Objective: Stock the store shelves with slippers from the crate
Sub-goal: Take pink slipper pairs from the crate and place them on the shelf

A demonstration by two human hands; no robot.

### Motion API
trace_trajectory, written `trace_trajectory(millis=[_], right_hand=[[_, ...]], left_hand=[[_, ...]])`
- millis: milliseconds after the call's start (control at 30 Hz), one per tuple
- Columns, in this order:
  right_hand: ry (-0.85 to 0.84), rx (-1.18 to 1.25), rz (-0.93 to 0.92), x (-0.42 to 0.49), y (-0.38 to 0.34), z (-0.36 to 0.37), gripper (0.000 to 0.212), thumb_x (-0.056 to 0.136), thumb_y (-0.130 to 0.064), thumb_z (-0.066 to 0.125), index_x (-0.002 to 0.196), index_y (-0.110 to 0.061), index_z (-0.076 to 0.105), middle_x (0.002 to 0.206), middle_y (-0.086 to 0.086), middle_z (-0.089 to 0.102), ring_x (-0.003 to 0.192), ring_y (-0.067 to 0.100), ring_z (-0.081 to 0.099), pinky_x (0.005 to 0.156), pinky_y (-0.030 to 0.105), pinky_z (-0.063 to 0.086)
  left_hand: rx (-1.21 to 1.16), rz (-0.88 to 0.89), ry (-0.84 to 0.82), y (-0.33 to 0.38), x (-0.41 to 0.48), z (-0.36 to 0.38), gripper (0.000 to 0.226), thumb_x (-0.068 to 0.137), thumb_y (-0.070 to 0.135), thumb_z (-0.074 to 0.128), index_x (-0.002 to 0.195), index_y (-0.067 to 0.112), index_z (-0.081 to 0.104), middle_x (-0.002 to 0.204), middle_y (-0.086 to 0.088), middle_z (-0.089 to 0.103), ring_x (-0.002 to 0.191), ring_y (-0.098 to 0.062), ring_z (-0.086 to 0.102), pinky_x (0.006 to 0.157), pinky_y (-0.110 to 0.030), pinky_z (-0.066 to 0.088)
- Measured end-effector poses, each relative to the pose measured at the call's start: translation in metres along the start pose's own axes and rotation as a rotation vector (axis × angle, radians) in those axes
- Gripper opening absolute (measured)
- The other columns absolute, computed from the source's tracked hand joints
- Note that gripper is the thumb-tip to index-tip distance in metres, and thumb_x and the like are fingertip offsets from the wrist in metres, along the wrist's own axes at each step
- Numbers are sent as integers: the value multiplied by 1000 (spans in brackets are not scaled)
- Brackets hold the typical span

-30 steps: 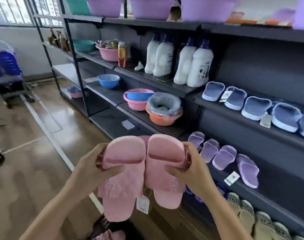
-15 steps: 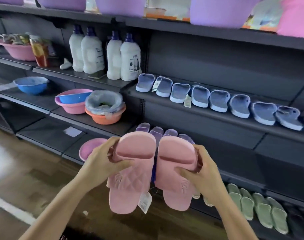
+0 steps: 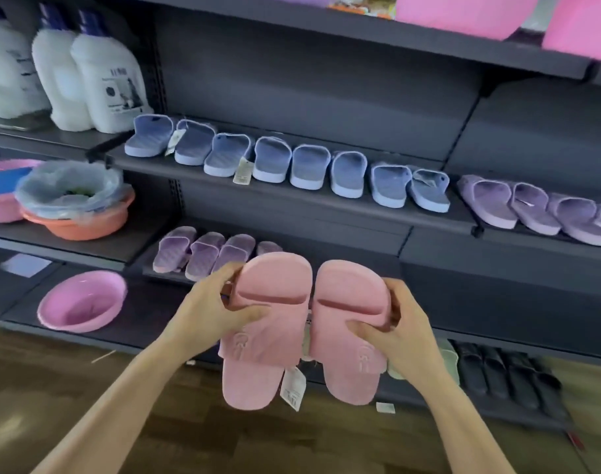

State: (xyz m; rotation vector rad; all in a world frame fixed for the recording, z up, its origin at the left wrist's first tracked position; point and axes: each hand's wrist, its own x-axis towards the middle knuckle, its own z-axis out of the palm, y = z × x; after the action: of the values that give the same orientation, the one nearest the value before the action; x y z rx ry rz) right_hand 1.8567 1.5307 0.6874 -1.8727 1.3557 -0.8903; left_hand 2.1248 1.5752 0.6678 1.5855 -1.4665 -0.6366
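The person is holding two pink slippers up in front of the shelving, one in each hand. The left hand (image 3: 210, 302) is clasping the left slipper (image 3: 268, 326) by its outer edge, and the right hand (image 3: 398, 333) is clasping the right slipper (image 3: 354, 340) the same way. Each grip is clamped on its slipper, with the thumb lying across the strap in front and the fingers curling round behind the sole (their tips are hidden). The slippers are hanging heel up and toe down, tops facing the wearer and inner edges almost touching, with a tag (image 3: 294, 388) dangling between them. Holding them side by side like this is probably meant to keep them matched, so they can go down together as a pair, as the blue row (image 3: 275, 162) on the upper shelf is lying. They are hovering just in front of the lower shelf (image 3: 354, 241), beside the purple row (image 3: 203, 254). The bare stretch to the right of that row looks like the likely spot, though that is only a judgement. Both forearms are reaching up and forward from the bottom corners and converging, with the wrists bending inward toward each other. The crate is not showing in this view.
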Motion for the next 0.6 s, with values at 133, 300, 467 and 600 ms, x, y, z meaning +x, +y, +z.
trace_trajectory(millis=[133,300,467,600], right_hand=[[43,-8,62,2,36,-27,61,69,-22,81,115,-30,42,106,-14,54,92,-1,51,67,11,39],[87,-22,131,17,72,-31,61,67,-25,82,111,-33,40,100,-22,51,91,3,51,68,11,40],[76,-48,234,52,102,-18,62,67,-30,81,115,-30,42,106,-11,55,100,15,54,83,36,52],[67,-83,289,90,116,-3,62,67,-33,80,116,-28,43,104,-12,55,99,15,56,85,43,52]], left_hand=[[52,9,-39,3,18,48,60,66,34,81,118,31,51,106,14,60,97,-10,58,78,-27,50],[91,-44,-84,-3,43,85,58,72,28,77,123,24,51,105,11,59,95,-13,58,76,-22,48],[45,-99,-95,-28,78,105,49,74,27,75,116,25,50,104,7,59,86,-8,60,67,-17,52],[-3,-150,-117,-53,116,115,45,74,30,74,113,24,52,100,8,60,88,-11,61,66,-20,53]])
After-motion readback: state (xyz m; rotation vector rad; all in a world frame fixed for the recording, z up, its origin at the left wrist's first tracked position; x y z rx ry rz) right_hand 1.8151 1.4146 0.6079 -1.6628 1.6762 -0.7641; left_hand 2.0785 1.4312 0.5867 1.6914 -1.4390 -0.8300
